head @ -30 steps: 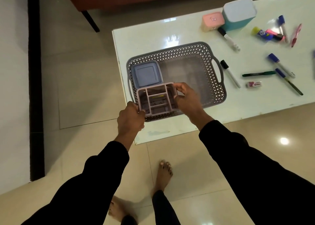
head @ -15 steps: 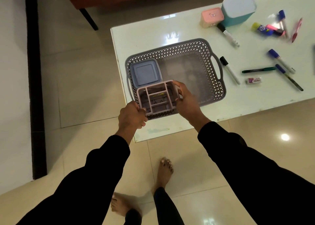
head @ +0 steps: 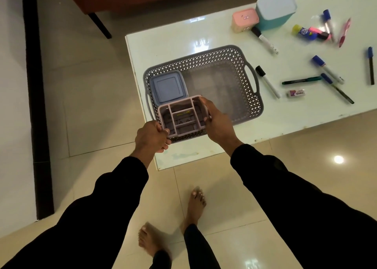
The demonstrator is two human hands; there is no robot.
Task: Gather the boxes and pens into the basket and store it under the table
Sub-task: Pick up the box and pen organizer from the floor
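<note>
Over the grey basket's (head: pixel 240 64) near corner, beside the blue lidded box (head: pixel 168 87), left hand (head: pixel 152 139) and right hand (head: pixel 218 122) grasp the compartmented organiser (head: pixel 183 115), which could catch the rim and tip.

Brightness: dim indoor light, muted colours, black sleeves (head: pixel 306 203) without detail.
Source: overhead lamps, shown as reflections.
Glare: white patches on the glossy tabletop (head: pixel 200 42) beyond the grip; a round bright spot on the floor (head: pixel 338 159) to its right.
Shadows: soft, faint.
Blur: pens (head: pixel 326 30) at far right smeared; left foot (head: pixel 149 240) motion-blurred.
Distortion: wide-angle bending at the edges.
</note>
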